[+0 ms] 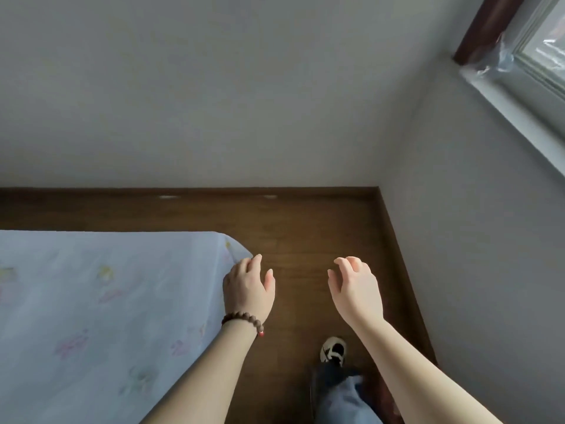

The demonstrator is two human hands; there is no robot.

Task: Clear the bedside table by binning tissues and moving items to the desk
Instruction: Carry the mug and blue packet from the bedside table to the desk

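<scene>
Left hand [249,289]: palm down, fingers loosely curled and slightly spread, holding nothing; raised over the floor just at the corner of the bed, its knuckles overlapping the sheet edge in this view. Whether it touches the sheet cannot be told. Bead bracelet [244,320]: dark brown wooden beads, one small red bead, worn on the left wrist.

Right hand [356,290]: at 3 o'clock from the left hand, well apart from it, palm down, fingers curled and apart, empty; hanging over bare floor.

Bed [101,301]: pale blue sheet with faint floral print, at 9 o'clock from the left hand, filling the lower left of the view.

Floor [305,228]: dark brown wood, with matching skirting along the wall at 12 o'clock and along the right wall.

Shoe [333,350]: cream and black, at 6 o'clock from the right hand, below a blue denim trouser leg [339,399].

Window [535,56]: at 2 o'clock from the hands, dark brown frame, clear plastic film at its lower corner.

Bedside table, tissues, desk: none in view; their position relative to either hand cannot be told.
</scene>
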